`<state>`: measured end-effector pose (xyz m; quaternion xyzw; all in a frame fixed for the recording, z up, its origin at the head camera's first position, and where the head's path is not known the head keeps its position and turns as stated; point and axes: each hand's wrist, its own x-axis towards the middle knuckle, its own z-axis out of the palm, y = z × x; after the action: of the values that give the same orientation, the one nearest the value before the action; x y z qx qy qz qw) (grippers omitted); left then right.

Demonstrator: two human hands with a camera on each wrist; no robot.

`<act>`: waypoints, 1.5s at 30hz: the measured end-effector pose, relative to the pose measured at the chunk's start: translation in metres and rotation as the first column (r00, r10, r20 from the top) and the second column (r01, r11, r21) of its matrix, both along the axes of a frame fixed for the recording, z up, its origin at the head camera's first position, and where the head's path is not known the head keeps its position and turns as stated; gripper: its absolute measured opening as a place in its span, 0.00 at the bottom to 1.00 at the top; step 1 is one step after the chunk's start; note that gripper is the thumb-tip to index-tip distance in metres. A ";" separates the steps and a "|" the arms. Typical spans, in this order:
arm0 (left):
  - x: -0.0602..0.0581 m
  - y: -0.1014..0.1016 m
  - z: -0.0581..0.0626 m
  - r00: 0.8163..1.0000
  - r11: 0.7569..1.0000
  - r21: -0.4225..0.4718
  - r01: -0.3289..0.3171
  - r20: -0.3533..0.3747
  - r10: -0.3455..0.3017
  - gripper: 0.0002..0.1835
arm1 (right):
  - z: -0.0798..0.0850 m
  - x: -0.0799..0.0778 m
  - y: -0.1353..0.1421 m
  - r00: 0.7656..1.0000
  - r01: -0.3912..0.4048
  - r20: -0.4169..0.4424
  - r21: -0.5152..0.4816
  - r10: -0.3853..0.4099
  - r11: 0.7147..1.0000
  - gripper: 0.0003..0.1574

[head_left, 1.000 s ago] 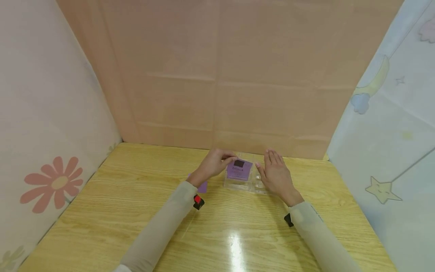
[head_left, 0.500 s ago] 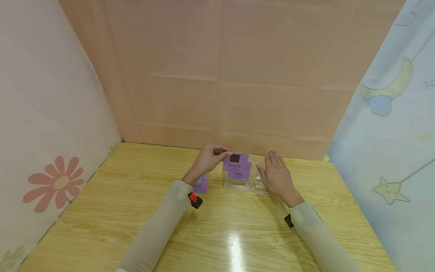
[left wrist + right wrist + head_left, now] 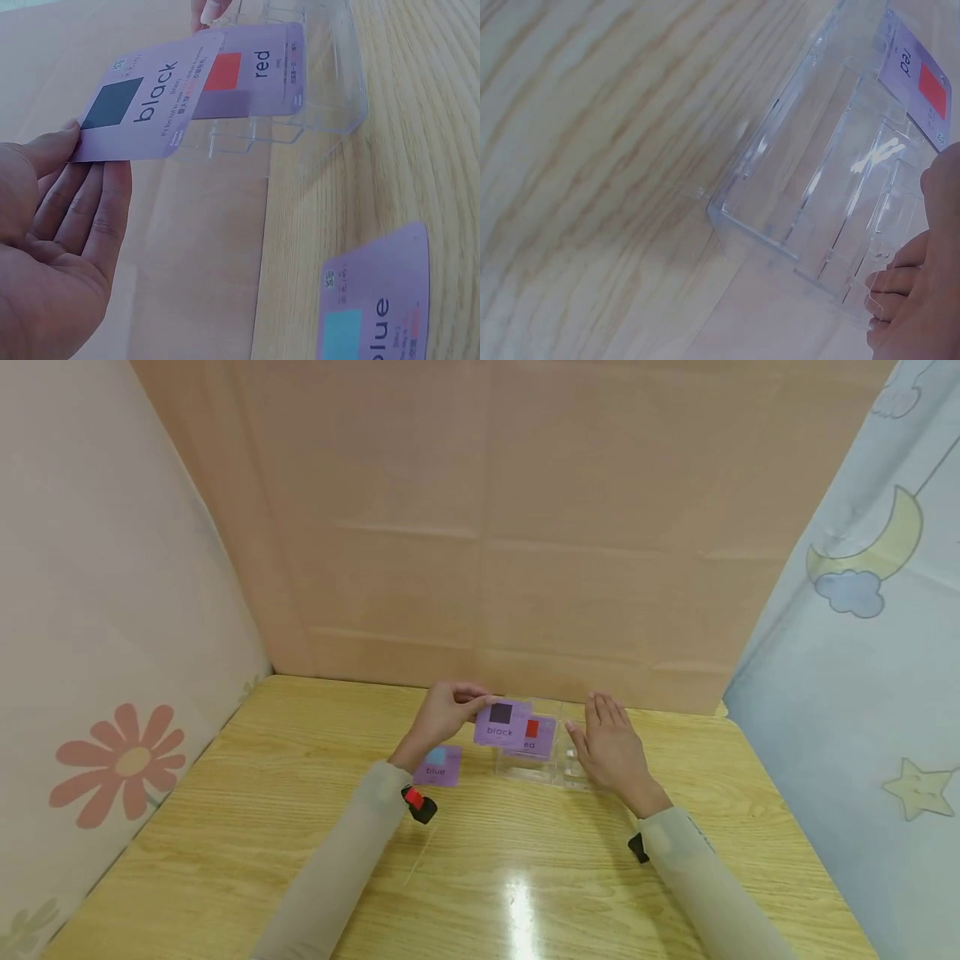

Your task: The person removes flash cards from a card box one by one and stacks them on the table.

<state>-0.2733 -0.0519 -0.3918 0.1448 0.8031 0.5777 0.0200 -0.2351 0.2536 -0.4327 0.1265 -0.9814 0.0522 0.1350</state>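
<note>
Between thumb and fingers my left hand [image 3: 442, 718] pinches a purple card [image 3: 501, 727] with a black square and the word "black". Behind it, a purple "red" card [image 3: 255, 71] stands in a clear plastic holder [image 3: 757, 232] with stepped slots. The black card overlaps the red card's left part in the head view. My right hand [image 3: 613, 752] rests at the holder's right side, its fingers extended. On the table left of the holder lies a purple "blue" card [image 3: 438, 767] with a light blue square.
The wooden table [image 3: 300, 827] ends at an upright brown sheet [image 3: 480, 568]. A white wall with a flower print [image 3: 135, 764] stands on the left, and a pale blue printed cloth [image 3: 862, 693] hangs on the right.
The black card has come up out of the holder and moved left with my left hand, uncovering the red card behind it. My right hand has stayed in place.
</note>
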 end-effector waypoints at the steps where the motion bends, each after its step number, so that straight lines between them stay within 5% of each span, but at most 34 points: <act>1: 0.000 -0.001 -0.001 1.000 1.000 0.004 -0.004 0.006 0.004 0.11 | 0.000 0.000 0.000 1.000 0.001 -0.001 0.001 -0.001 1.000 0.47; 45: -0.004 -0.051 -0.038 0.988 0.997 -0.009 -0.075 0.136 0.075 0.13 | -0.003 -0.001 0.001 1.000 -0.005 0.018 -0.007 0.005 1.000 0.48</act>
<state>-0.2777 -0.1030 -0.4298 0.0745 0.8058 0.5851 0.0535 -0.2362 0.2549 -0.4361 0.1282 -0.9820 0.0569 0.1267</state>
